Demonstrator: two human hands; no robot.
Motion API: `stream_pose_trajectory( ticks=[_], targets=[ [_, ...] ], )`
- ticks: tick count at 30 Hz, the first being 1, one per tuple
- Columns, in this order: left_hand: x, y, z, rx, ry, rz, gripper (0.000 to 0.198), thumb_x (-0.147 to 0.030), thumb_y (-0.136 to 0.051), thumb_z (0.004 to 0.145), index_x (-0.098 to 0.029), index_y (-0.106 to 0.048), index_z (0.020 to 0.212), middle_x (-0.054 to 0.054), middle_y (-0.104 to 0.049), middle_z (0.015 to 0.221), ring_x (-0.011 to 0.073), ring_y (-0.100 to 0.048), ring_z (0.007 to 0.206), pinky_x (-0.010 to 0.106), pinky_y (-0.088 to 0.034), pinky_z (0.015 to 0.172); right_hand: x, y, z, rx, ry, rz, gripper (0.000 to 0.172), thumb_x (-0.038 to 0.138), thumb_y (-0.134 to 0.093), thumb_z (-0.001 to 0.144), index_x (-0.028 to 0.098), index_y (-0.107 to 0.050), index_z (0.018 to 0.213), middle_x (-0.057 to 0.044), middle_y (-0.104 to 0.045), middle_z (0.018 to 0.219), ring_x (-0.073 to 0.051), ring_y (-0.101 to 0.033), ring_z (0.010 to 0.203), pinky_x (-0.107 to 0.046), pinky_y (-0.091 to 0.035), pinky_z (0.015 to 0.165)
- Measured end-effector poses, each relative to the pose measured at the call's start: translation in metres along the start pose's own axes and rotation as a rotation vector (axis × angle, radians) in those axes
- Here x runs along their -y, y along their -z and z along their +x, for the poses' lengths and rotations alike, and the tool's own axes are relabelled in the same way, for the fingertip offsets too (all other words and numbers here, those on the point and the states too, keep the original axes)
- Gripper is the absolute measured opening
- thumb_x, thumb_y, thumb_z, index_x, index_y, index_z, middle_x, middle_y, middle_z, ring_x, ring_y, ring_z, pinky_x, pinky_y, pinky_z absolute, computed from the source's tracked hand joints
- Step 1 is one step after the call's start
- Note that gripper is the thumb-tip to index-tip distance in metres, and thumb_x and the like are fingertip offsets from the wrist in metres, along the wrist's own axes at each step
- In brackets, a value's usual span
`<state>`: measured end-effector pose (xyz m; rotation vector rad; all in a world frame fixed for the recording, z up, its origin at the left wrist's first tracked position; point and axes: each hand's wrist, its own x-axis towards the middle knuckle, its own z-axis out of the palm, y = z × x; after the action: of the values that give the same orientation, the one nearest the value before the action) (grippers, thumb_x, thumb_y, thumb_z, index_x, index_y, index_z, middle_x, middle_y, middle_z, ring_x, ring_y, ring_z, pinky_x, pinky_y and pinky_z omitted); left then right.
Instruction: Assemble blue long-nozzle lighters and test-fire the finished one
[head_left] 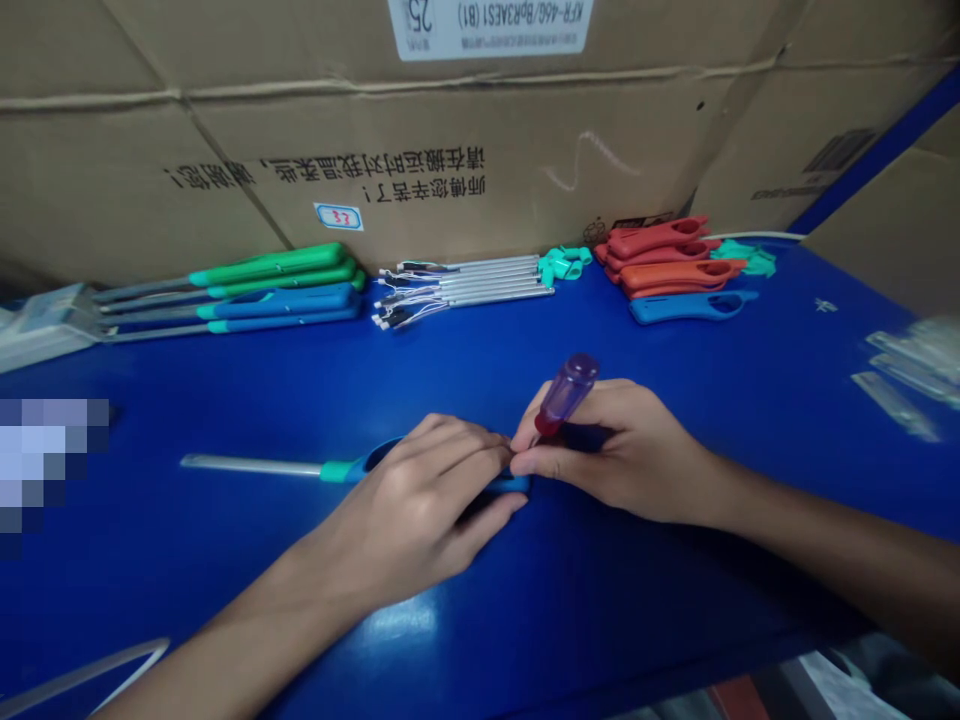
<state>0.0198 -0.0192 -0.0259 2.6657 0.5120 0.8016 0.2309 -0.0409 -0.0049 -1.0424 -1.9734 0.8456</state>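
A blue lighter [360,466] with a teal collar and a long metal tube lies on the blue table, its tube pointing left. My left hand [420,490] is wrapped over its handle and hides much of it. Just to the right, my right hand [622,455] pinches the shaft of a screwdriver [568,392] with a purple handle. The screwdriver stands tilted, handle up, at the right end of the lighter. Its tip is hidden behind the fingers.
Green and blue lighters [281,300] lie at the back left. Metal tubes with wires [487,280] are at the back middle. Red, orange and blue handle shells [667,265] lie at the back right, before a cardboard wall [525,130]. Clear bags [915,370] are far right.
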Motion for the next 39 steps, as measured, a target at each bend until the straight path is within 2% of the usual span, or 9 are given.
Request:
stream_pose_trajectory(
  ticks=[3, 7, 13, 17, 21, 26, 30, 36, 39],
  targets=[
    [0.001, -0.001, 0.000, 0.001, 0.005, -0.005, 0.013, -0.017, -0.063, 0.089, -0.014, -0.061, 0.102, 0.008, -0.070, 0.096, 0.0204, -0.066, 0.091, 0.037, -0.052, 0.082, -0.002, -0.005, 0.000, -0.069, -0.052, -0.004, 0.015, 0.021, -0.078, 0.078, 0.015, -0.065, 0.073, 0.001, -0.068, 0.074, -0.010, -0.063, 0.068, -0.021, -0.048, 0.063],
    [0.001, 0.000, 0.001, 0.004, 0.004, -0.006, 0.010, -0.018, -0.062, 0.090, -0.015, -0.060, 0.100, 0.007, -0.070, 0.095, 0.0205, -0.066, 0.090, 0.038, -0.052, 0.081, -0.002, -0.008, 0.000, -0.084, -0.101, 0.011, 0.024, 0.028, -0.080, 0.076, 0.016, -0.061, 0.067, 0.003, -0.064, 0.069, -0.009, -0.059, 0.063, -0.021, -0.046, 0.060],
    [0.000, 0.001, 0.000, -0.017, -0.009, 0.035, 0.013, -0.018, -0.063, 0.089, -0.015, -0.061, 0.101, 0.008, -0.070, 0.093, 0.0209, -0.067, 0.089, 0.037, -0.053, 0.079, 0.001, -0.002, 0.000, 0.014, 0.004, 0.043, 0.008, 0.023, -0.066, 0.089, 0.016, -0.066, 0.087, -0.002, -0.071, 0.085, -0.013, -0.065, 0.077, -0.023, -0.050, 0.071],
    [0.000, 0.000, 0.000, -0.048, -0.019, 0.067, 0.020, -0.020, -0.064, 0.088, -0.015, -0.061, 0.107, 0.008, -0.071, 0.094, 0.0214, -0.068, 0.089, 0.037, -0.054, 0.081, 0.004, 0.005, 0.000, 0.114, 0.050, 0.007, 0.008, 0.017, -0.058, 0.092, 0.016, -0.066, 0.090, -0.005, -0.069, 0.090, -0.014, -0.064, 0.083, -0.026, -0.051, 0.075],
    [0.000, 0.001, 0.001, -0.022, -0.009, 0.033, 0.020, -0.019, -0.063, 0.089, -0.014, -0.061, 0.108, 0.008, -0.071, 0.096, 0.0210, -0.067, 0.090, 0.038, -0.054, 0.081, 0.002, 0.004, -0.001, 0.062, 0.024, -0.001, 0.004, 0.019, -0.065, 0.089, 0.017, -0.065, 0.086, -0.003, -0.066, 0.087, -0.013, -0.062, 0.080, -0.025, -0.051, 0.073],
    [-0.001, 0.002, 0.002, -0.003, -0.002, 0.014, 0.014, -0.018, -0.062, 0.089, -0.013, -0.061, 0.102, 0.008, -0.071, 0.095, 0.0204, -0.066, 0.089, 0.037, -0.053, 0.080, -0.002, -0.001, 0.001, -0.028, -0.023, 0.080, 0.022, 0.021, -0.076, 0.079, 0.017, -0.056, 0.072, 0.000, -0.060, 0.079, -0.012, -0.059, 0.073, -0.024, -0.050, 0.068],
    [-0.001, 0.002, 0.002, -0.010, 0.001, 0.023, 0.014, -0.020, -0.061, 0.090, -0.014, -0.062, 0.103, 0.009, -0.071, 0.095, 0.0209, -0.067, 0.090, 0.037, -0.053, 0.081, 0.000, -0.001, 0.001, -0.015, -0.077, 0.085, 0.015, 0.022, -0.073, 0.081, 0.017, -0.058, 0.078, 0.002, -0.061, 0.076, -0.010, -0.057, 0.067, -0.022, -0.049, 0.063],
    [-0.001, 0.001, 0.002, -0.009, -0.002, 0.021, 0.017, -0.020, -0.062, 0.090, -0.015, -0.062, 0.106, 0.009, -0.072, 0.096, 0.0215, -0.067, 0.090, 0.037, -0.054, 0.081, 0.004, 0.003, 0.000, -0.024, -0.119, 0.087, 0.007, 0.021, -0.067, 0.084, 0.018, -0.061, 0.086, -0.002, -0.066, 0.086, -0.012, -0.064, 0.073, -0.022, -0.054, 0.065],
    [0.000, 0.000, 0.001, -0.006, -0.001, 0.011, 0.020, -0.019, -0.064, 0.088, -0.013, -0.062, 0.107, 0.010, -0.072, 0.098, 0.0227, -0.067, 0.093, 0.039, -0.054, 0.083, 0.006, 0.007, 0.000, 0.063, -0.155, 0.160, 0.010, 0.020, -0.063, 0.085, 0.018, -0.059, 0.093, -0.003, -0.065, 0.091, -0.014, -0.067, 0.080, -0.024, -0.056, 0.070]
  ],
)
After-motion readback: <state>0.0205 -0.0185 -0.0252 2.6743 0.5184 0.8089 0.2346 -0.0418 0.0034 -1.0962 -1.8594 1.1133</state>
